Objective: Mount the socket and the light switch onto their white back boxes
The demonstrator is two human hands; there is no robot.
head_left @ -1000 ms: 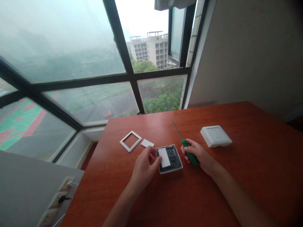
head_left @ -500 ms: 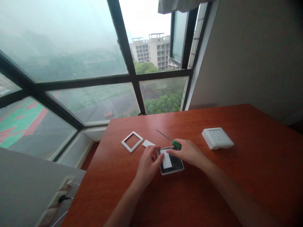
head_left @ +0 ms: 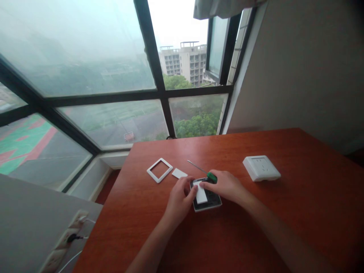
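A wall switch point(head_left: 212, 200) with a white rim and a dark inside lies on the table between my hands. One white rocker plate point(head_left: 201, 196) sits over its left part. My left hand point(head_left: 181, 194) is closed round the switch's left side, its thumb on the rocker plate. In my right hand point(head_left: 224, 184) a screwdriver point(head_left: 211, 176) with a green handle is held, its shaft pointing to the far left. The right thumb also touches the rocker plate's upper end. A second white plate point(head_left: 179, 173) lies just beyond my left fingers.
A square white frame point(head_left: 159, 170) rests at the table's left. A white socket box point(head_left: 261, 168) stands to the right on the reddish wooden table point(head_left: 244, 235). Windows point(head_left: 199, 113) rise behind the far edge. Wall sockets point(head_left: 67, 239) with plugged-in cords are at lower left.
The view has shifted very slightly. Both hands keep almost the same place on the switch, and the screwdriver stays in my right hand.
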